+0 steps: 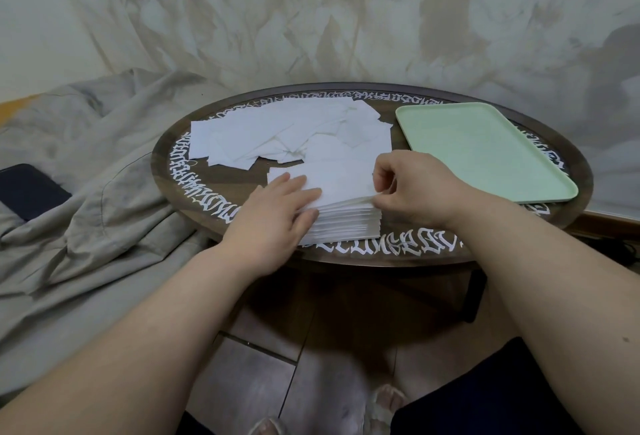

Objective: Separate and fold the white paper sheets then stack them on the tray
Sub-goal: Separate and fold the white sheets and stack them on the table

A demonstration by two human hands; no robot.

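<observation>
Head-camera view of a round dark wooden table with white ornamental lettering around its rim [194, 178]. A neat stack of white paper sheets [341, 223] lies at the near edge of the table, just in front of the person. The left hand [277, 216] rests flat on the stack's top sheet, fingers straight and relaxed, pressing it down. The right hand [415, 188] is at the stack's right edge, fingers curled, apparently pinching the upper sheet's edge between thumb and fingertips; the exact grip is partly hidden by the knuckles. Behind the stack, a loose heap of white paper pieces [287, 136] is spread across the table's far left half. A pale green rectangular plastic tray [485, 150] sits on the right side of the table, bearing no sheets. A rumpled grey cloth [86, 164] lies left of the table, with a dark flat object [27, 188] on it.
</observation>
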